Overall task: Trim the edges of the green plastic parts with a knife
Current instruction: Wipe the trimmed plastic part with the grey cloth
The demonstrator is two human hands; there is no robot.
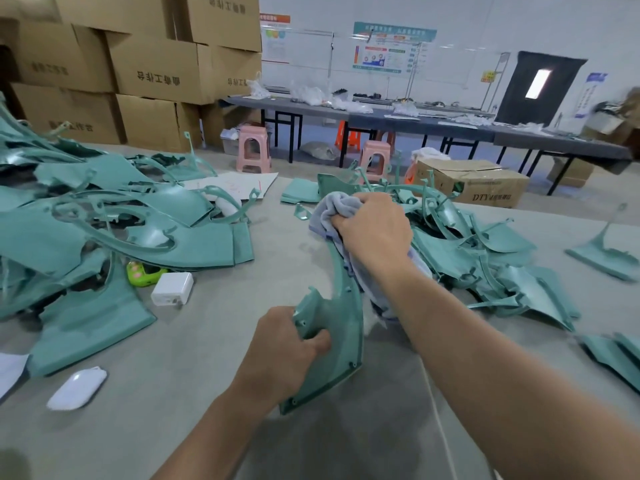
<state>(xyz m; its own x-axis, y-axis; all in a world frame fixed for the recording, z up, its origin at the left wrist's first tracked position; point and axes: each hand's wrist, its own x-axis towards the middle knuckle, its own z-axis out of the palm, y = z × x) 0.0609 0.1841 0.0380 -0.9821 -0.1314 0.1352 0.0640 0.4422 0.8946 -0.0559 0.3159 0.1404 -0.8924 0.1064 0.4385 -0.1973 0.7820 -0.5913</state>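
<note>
Left grip [291, 344] holds curved green part [341, 306]; right grip [372, 230] clutches cloth [334, 207].

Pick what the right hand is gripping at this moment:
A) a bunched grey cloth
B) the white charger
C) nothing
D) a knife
A: the right hand has its fingers curled round a bunched grey cloth at the far end of the curved green part, which the left hand holds; no knife shows.
</note>
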